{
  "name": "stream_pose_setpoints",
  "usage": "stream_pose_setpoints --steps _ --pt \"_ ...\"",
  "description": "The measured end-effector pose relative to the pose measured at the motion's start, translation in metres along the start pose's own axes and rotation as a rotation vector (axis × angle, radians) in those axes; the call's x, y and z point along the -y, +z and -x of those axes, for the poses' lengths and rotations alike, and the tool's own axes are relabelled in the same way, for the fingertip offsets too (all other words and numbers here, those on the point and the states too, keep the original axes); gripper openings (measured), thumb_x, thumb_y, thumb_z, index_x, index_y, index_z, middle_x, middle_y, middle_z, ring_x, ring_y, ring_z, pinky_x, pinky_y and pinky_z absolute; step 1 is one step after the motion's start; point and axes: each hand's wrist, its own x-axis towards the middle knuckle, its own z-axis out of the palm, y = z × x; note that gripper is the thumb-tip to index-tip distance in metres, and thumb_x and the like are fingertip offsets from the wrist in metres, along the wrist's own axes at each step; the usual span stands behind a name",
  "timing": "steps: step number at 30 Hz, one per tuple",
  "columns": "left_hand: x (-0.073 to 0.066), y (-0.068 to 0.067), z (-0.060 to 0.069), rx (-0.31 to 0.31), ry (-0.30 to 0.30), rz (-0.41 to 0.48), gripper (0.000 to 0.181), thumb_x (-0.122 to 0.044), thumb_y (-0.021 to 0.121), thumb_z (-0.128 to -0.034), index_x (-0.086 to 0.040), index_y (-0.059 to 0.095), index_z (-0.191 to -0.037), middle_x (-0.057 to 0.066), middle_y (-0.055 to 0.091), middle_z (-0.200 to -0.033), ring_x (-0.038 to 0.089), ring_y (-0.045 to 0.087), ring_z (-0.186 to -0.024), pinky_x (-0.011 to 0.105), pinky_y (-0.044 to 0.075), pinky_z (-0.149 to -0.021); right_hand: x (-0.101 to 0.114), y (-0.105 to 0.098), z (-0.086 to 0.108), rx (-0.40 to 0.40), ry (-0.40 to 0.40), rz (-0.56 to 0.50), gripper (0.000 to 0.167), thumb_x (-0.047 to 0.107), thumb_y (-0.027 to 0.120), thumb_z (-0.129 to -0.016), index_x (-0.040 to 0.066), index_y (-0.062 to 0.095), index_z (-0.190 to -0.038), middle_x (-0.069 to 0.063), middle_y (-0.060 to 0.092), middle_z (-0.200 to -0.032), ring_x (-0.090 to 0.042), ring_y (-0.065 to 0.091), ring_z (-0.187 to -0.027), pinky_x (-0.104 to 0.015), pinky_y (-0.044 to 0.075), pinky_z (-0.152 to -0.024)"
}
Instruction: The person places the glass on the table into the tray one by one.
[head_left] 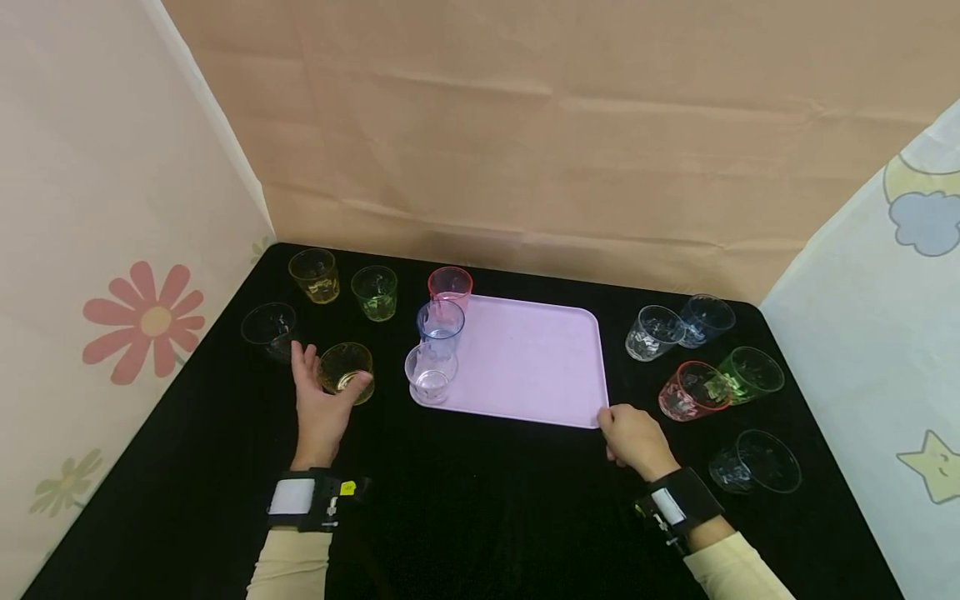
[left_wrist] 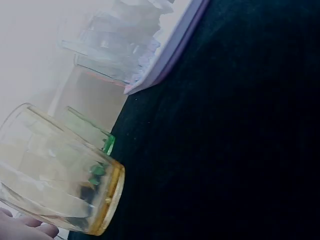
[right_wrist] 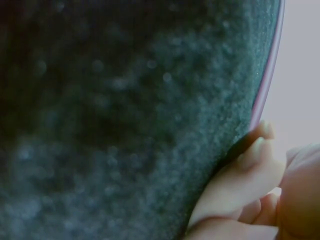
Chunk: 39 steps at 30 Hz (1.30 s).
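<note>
Tan sheeting (head_left: 510, 125) fills the top of the frame, with a black surface (head_left: 465, 517) below. Left of the middle, the left hand (head_left: 322, 417) is spread wide about a yellow cup (head_left: 345, 360), with its thumb across the near side; I cannot tell if it squeezes. Right of the middle, the right hand (head_left: 637, 437) is curled up tight, pinching the near right corner of a pink tray (head_left: 540, 358) in the middle of the frame.

If the left fingers bump the yellow cup, it could tip over. A poor grip could make it slip. If the right hand tugs or lifts its corner, the tray could tilt, and the three cups along its left side (head_left: 431, 372) could slide and knock together.

I count one tray and twelve cups: four at the left, three on the tray, five at the right. Two are yellow, two green, two red, two blue, and four look clear, though the dark makes that hard to tell.
</note>
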Motion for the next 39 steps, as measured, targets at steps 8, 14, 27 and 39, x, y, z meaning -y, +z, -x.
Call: stream_pose_setpoints --steps 8,14,27,39 --pt "0.0068 0.0029 -0.0006 0.031 -0.032 -0.003 0.111 -0.012 0.078 -0.0909 -0.017 -0.005 -0.164 0.009 0.01 -0.17 0.023 0.008 -0.156 0.045 0.018 -0.124 0.0009 -0.0001 0.0006 -0.01 -0.002 -0.002 0.038 0.02 0.042 -0.103 0.008 0.058 -0.071 -0.002 0.056 -0.054 -0.018 0.055 -0.046 -0.032 0.042 -0.05" --pt "0.0076 0.0025 0.0002 0.057 -0.004 -0.015 0.102 -0.009 0.078 -0.0904 -0.013 0.007 -0.164 0.007 0.021 -0.167 0.02 0.016 -0.155 0.041 0.02 -0.123 0.0008 0.0 0.0005 -0.006 -0.007 -0.007 0.038 0.021 0.042 -0.103 0.008 0.058 -0.071 -0.002 0.056 -0.054 -0.018 0.055 -0.046 -0.032 0.042 -0.051" --pt "0.0096 0.0012 -0.0017 0.072 -0.011 -0.032 0.076 -0.011 0.077 -0.0915 -0.008 0.031 -0.152 0.01 0.042 -0.153 0.023 0.036 -0.145 0.041 0.029 -0.121 0.0018 -0.0002 0.0014 -0.014 0.001 -0.005 0.038 0.021 0.042 -0.104 0.008 0.057 -0.071 -0.002 0.056 -0.055 -0.018 0.055 -0.046 -0.032 0.042 -0.05" --pt "0.0095 0.0014 -0.0027 0.078 -0.018 -0.036 0.075 -0.014 0.077 -0.0919 -0.007 0.031 -0.152 0.01 0.042 -0.151 0.023 0.038 -0.143 0.042 0.033 -0.119 0.0021 0.0 0.0017 -0.011 0.005 -0.003 0.038 0.021 0.042 -0.104 0.008 0.058 -0.072 -0.002 0.057 -0.055 -0.018 0.055 -0.047 -0.032 0.042 -0.05"
